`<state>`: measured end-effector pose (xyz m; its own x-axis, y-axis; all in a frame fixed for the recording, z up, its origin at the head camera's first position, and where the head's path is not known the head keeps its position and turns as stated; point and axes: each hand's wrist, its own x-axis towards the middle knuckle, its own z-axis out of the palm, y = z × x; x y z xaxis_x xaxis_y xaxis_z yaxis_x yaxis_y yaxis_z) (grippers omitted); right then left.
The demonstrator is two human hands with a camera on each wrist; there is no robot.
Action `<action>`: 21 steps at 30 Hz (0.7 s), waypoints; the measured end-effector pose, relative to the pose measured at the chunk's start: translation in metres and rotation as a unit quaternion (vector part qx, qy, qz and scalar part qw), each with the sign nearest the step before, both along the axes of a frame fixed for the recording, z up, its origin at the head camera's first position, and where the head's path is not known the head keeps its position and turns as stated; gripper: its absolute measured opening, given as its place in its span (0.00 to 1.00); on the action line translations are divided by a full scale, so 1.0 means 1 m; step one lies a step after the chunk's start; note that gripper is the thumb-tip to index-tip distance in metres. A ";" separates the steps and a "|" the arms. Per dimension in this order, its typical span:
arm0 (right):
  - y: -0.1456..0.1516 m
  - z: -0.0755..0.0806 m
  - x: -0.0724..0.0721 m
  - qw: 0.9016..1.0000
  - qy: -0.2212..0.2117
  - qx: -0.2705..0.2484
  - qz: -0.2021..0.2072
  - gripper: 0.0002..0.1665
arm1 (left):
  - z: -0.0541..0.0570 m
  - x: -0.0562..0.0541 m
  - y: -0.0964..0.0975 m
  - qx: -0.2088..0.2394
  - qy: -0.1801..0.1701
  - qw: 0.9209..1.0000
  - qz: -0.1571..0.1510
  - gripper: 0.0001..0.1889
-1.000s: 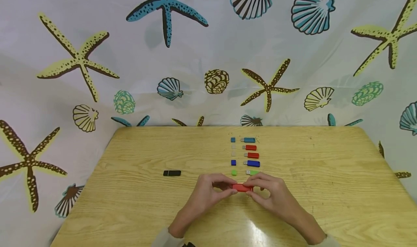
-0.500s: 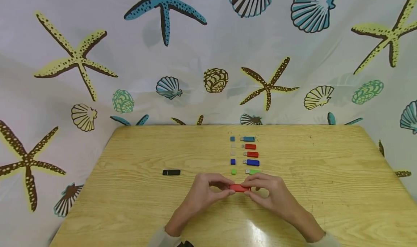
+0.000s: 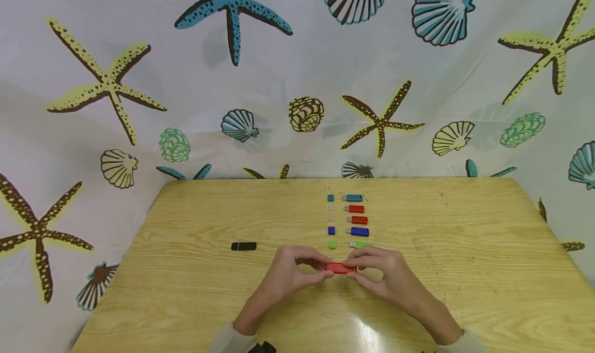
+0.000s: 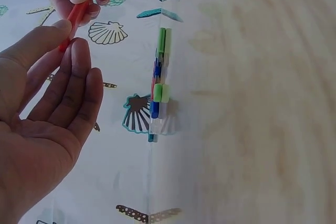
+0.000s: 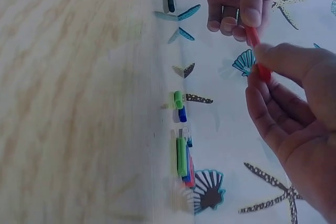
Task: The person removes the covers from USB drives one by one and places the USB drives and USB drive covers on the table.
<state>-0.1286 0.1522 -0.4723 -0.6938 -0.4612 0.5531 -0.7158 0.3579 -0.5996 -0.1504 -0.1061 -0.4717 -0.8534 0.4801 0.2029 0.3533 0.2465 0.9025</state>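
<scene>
Between both hands, a red USB stick (image 3: 339, 267) is held level above the near part of the table. Its left end is pinched by the thumb and fingers of my left hand (image 3: 294, 274). My right hand (image 3: 389, 276) pinches the right end the same way. In the left wrist view the red stick (image 4: 77, 18) spans the gap between the two hands, and the right wrist view shows the red stick (image 5: 261, 65) too. Fingers cover both ends, so whether a cap sits on it cannot be told. Just beyond the hands lies a green USB stick (image 3: 359, 244), partly hidden by right-hand fingers.
Uncapped sticks form a column behind the hands: a dark blue one (image 3: 359, 231), two red ones (image 3: 358, 220), a light blue one (image 3: 353, 198). Left of them run their caps, including a green cap (image 3: 332, 245) and a dark blue cap (image 3: 331, 230). A black USB stick (image 3: 244, 246) lies left.
Both hands keep their pinch on the red USB stick. The whole scene has shifted slightly left in the head view, and the hands stay nearly in place over the table.
</scene>
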 end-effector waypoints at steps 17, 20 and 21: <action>0.017 -0.004 -0.004 0.998 -0.022 -0.012 -0.059 0.16 | -0.002 -0.008 -0.011 -0.011 0.001 0.997 0.071 0.07; 0.017 -0.008 -0.005 0.997 -0.026 -0.008 -0.072 0.16 | -0.005 -0.009 -0.007 -0.018 0.003 0.997 0.079 0.07; 0.017 -0.009 -0.006 0.997 -0.027 -0.006 -0.076 0.16 | -0.006 -0.009 -0.006 -0.023 0.002 0.996 0.081 0.07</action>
<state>-0.1346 0.1693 -0.4811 -0.7834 -0.3432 0.5182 -0.6213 0.4525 -0.6397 -0.1596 -0.1123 -0.4773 -0.9194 0.3452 0.1883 0.3097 0.3406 0.8877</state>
